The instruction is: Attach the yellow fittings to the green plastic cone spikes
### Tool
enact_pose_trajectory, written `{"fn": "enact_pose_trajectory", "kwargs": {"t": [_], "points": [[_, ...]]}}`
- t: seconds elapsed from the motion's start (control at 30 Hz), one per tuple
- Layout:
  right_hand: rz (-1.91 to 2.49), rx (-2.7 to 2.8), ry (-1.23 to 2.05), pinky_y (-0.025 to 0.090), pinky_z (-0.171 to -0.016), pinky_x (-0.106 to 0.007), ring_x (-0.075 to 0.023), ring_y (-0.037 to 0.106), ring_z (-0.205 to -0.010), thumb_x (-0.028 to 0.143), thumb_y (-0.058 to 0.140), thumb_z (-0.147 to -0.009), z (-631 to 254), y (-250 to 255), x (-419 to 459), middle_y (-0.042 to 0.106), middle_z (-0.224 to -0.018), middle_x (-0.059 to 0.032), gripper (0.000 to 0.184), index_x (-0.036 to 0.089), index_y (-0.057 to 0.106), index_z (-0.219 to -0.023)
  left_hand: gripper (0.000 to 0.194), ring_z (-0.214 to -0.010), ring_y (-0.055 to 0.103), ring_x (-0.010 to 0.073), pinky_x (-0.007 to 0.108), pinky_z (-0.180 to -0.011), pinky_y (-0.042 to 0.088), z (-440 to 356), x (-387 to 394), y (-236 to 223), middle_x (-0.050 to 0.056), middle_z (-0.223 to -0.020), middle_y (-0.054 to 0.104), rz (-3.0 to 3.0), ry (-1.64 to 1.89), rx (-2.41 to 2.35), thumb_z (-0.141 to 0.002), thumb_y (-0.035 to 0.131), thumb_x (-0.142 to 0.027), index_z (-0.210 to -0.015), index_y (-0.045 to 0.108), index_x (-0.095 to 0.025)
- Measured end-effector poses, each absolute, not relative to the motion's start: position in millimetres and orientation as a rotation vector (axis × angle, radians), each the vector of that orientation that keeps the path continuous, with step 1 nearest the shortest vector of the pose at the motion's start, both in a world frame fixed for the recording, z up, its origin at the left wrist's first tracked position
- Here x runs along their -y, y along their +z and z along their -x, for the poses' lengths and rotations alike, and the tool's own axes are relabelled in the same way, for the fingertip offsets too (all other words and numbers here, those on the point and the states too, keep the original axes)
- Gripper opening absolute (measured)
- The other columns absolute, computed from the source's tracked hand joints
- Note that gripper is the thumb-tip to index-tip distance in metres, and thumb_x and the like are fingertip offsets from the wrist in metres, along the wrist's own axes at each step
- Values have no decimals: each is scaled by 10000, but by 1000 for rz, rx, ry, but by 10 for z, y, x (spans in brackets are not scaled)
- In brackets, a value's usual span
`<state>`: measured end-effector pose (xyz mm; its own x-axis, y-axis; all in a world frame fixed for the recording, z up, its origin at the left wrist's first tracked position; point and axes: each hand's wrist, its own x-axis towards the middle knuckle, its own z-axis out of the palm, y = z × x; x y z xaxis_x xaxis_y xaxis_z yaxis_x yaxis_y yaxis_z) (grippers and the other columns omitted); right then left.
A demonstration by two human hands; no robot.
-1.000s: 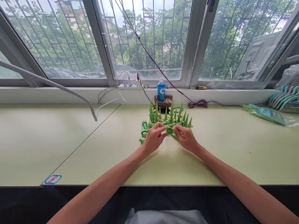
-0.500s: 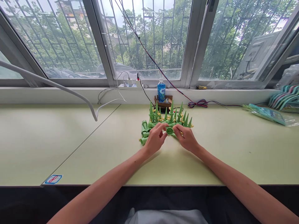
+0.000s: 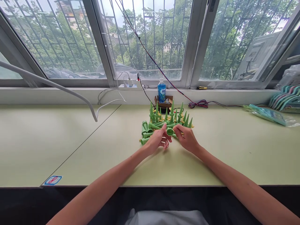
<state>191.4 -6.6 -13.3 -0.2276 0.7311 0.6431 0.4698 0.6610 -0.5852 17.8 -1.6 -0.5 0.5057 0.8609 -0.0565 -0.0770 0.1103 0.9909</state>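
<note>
Over the table my right hand point(image 3: 186, 137) is closed, its fingertips pinching a green plastic watering spike point(image 3: 170, 132) at its right side. The spike's round open end faces me; the rest of its length is hidden behind it. Just left of that end is my left hand point(image 3: 157, 141), thumb raised and fingers apart, close to the rim; whether a fingertip touches it I cannot tell. Behind both hands stand several upright green spikes point(image 3: 172, 114) with small yellow fittings. More green spikes point(image 3: 146, 135) lie in a pile to the left.
A blue-labelled bottle point(image 3: 161, 91) and a small brown box point(image 3: 172, 100) stand behind the spikes. A white cable point(image 3: 77, 95) hangs over the left table. Coiled red-black wire point(image 3: 199, 104) lies at the back. Plastic packets point(image 3: 269, 115) and hangers point(image 3: 284, 97) are at the right.
My left hand has loosened from the spike's end and turned, its fingers now spread lower and its thumb up. My right hand keeps its pinch in nearly the same place.
</note>
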Motion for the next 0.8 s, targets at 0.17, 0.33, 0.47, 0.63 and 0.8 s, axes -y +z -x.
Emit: {"fn": "enact_pose_trajectory", "kwargs": {"t": [0.17, 0.33, 0.47, 0.63, 0.8], "points": [[933, 1896, 346, 334, -565, -224, -105, 389, -574, 290, 417, -964, -1908, -145, 59, 489, -661, 20, 257, 188, 486, -739, 502, -447, 511, 69, 191, -400, 421, -188, 49, 11, 33, -731, 593, -1275, 740, -778, -817, 510, -651, -869, 529, -152], [933, 1893, 339, 332, -558, -223, -105, 385, -564, 295, 424, -962, -1908, -158, 47, 481, -644, 24, 251, 188, 494, -746, 433, -471, 533, 77, 182, -401, 423, -164, 50, 8, 26, -743, 591, -1267, 741, -749, -824, 552, -596, -922, 506, -177], [936, 1903, 324, 331, -558, -229, -109, 389, -569, 308, 418, -963, -1915, -164, 38, 485, -649, 20, 255, 189, 503, -754, 421, -477, 540, 73, 177, -402, 418, -148, 56, 16, 29, -751, 592, -1294, 752, -749, -815, 579, -579, -909, 512, -174], [949, 1908, 314, 332, -548, -232, -110, 386, -560, 335, 407, -965, -1924, -166, 35, 483, -644, 16, 275, 190, 507, -754, 414, -476, 535, 65, 183, -410, 434, -141, 72, 11, 20, -758, 590, -1381, 777, -774, -796, 632, -535, -937, 499, -169], [951, 1903, 328, 330, -545, -227, -110, 408, -578, 316, 415, -963, -1927, -167, 36, 516, -675, 5, 264, 188, 497, -747, 558, -494, 568, 82, 212, -399, 483, -153, 84, -29, 19, -844, 573, -1475, 843, -893, -774, 671, -501, -1176, 452, -183]]}}
